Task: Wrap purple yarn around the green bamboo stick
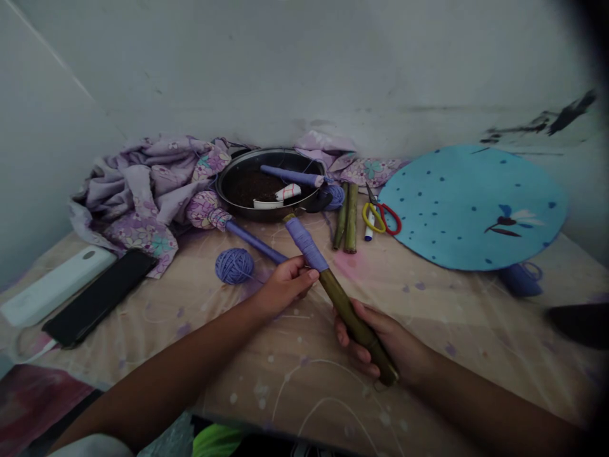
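My right hand (371, 339) is wrapped round the lower half of a green bamboo stick (340, 295), held tilted over the table. Purple yarn (308, 244) is wound tightly round the stick's upper part. At the lower edge of that winding, my left hand (292, 282) is closed, thumb against fingers, apparently on the yarn strand. A purple yarn ball (234, 266) lies left of it, a strand running towards that hand. Behind the left hand lies a purple-wrapped stick (257, 242) with a floral cloth-covered head (208, 211).
Behind stands a black pan (228, 202) holding dark soil, a white scoop and a wrapped stick. Bamboo pieces (351, 219), scissors (382, 216) and a marker (370, 227) lie right of it. A blue round board (457, 209) is at right; a phone (99, 297) and crumpled cloth (157, 190) at left.
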A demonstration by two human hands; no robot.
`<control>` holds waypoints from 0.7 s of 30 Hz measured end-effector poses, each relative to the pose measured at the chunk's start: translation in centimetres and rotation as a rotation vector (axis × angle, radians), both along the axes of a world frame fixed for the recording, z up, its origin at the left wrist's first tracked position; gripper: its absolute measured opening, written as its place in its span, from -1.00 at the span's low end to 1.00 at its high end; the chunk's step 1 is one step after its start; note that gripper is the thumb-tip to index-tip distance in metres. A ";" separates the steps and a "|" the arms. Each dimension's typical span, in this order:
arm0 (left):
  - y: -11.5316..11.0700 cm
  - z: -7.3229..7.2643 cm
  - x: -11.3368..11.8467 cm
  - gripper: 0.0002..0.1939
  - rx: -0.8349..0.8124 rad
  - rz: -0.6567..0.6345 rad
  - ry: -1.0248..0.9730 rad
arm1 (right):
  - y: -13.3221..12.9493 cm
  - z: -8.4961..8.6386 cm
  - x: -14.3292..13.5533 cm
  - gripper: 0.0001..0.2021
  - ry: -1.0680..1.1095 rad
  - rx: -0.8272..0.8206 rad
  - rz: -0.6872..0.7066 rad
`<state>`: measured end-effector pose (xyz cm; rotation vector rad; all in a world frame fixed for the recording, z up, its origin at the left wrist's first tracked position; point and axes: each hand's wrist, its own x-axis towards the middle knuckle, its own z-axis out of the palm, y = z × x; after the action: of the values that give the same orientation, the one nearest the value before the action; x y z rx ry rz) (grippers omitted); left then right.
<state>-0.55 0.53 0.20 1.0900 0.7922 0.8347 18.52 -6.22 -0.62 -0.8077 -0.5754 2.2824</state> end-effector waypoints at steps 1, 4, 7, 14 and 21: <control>0.0 0.1 0.0 -0.61 0.001 -0.005 0.001 | 0.0 0.0 0.0 -0.68 0.019 -0.018 0.002; -0.1 0.3 0.1 -0.61 0.003 -0.027 0.005 | 0.0 -0.1 0.0 -0.65 0.090 -0.058 0.030; 0.0 0.3 0.1 -0.61 -0.002 -0.047 -0.003 | -0.1 -0.1 0.1 -0.64 0.133 -0.089 0.073; 0.2 -0.1 -0.1 -0.60 0.001 -0.047 -0.003 | 0.0 0.1 0.1 -0.63 0.105 -0.087 0.022; 0.2 0.0 -0.1 -0.60 0.007 -0.054 -0.008 | 0.0 -0.2 0.1 -0.74 0.108 -0.070 0.018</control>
<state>-0.64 0.69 0.16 1.1089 0.7508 0.7961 18.59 -6.18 -0.77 -0.7102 -0.4572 2.3572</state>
